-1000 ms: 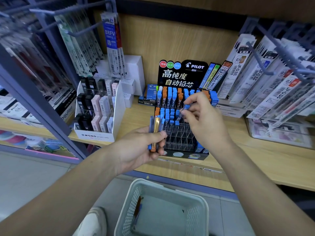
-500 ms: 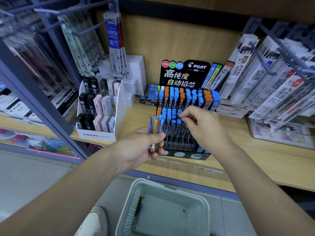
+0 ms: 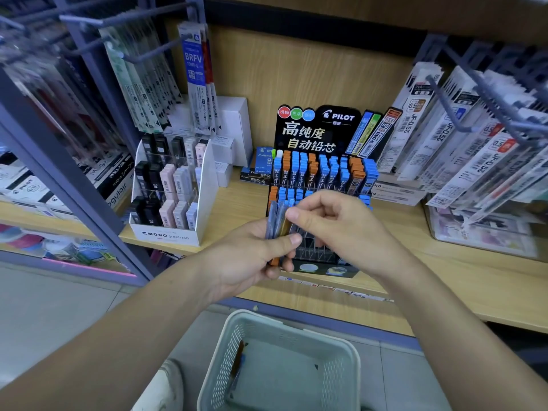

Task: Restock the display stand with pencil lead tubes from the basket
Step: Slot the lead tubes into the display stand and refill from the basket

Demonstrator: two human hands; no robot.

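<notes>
The display stand (image 3: 321, 173) sits on the wooden shelf (image 3: 444, 268), near its front edge, with its back card against the shelf wall. To its left there is a strip of free shelf before the white eraser box (image 3: 170, 200). To its right the bare shelf is wider, up to a clear box (image 3: 480, 232) under the hanging refill packs (image 3: 462, 149). The grey basket (image 3: 278, 363) stands on the floor below the shelf edge, directly under both hands; its lower edge is cut off by the frame.

The left hand (image 3: 246, 259) is closed around a small bundle of pencil lead tubes (image 3: 278, 223), held upright just in front of the stand. I can see about four tubes in it, but the fingers cover part of them, so the count is not sure. The right hand (image 3: 335, 223) is at the top of this bundle, thumb and forefinger pinched together on one tube; its other fingers are curled.

Both hands hide the middle rows and the empty front slots of the stand. The back row shows about ten to twelve blue and orange caps; blur makes an exact count hard. In the basket I see two tubes (image 3: 238, 361), one orange and one blue, lying against the left wall.
</notes>
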